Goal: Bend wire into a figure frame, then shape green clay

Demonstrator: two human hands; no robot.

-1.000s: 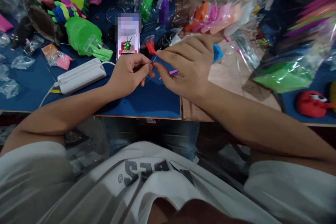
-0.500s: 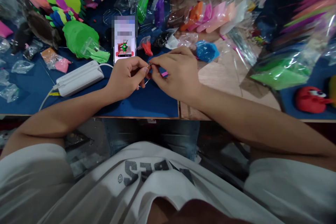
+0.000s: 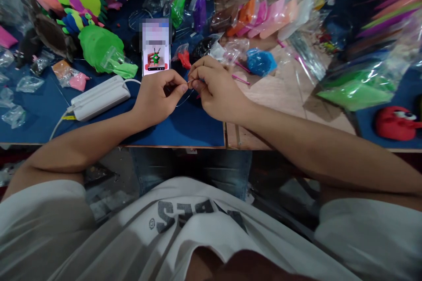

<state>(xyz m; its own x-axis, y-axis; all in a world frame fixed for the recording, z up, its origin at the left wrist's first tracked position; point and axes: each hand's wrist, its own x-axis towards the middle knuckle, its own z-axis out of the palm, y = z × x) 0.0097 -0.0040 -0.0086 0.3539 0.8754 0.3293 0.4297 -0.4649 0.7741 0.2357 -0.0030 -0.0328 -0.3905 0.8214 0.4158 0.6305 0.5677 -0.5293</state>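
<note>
Between my two hands runs a thin wire (image 3: 184, 100), which curves down in a loop below the fingertips. My left hand (image 3: 156, 96) pinches it between thumb and forefinger. My right hand (image 3: 219, 90) closes on the wire's other side, its fingertips nearly meeting the left ones. Some of the wire is hidden behind the fingers. Just beyond my left hand lies a phone (image 3: 154, 59) whose screen shows a green figure held in a hand. A thin pink stick (image 3: 241, 80) lies beside my right hand.
A white power bank (image 3: 100, 98) with a cable lies left. Behind are a green clay piece (image 3: 102, 48), a bagged red lump (image 3: 183, 58) and a bagged blue lump (image 3: 261, 62). A wooden board (image 3: 280, 101) lies right, near large bags and a red clay head (image 3: 395, 123).
My right hand has rolled, its fingers now more curled and raised at the wire. The pink stick by it has come into view. My left hand has barely moved.
</note>
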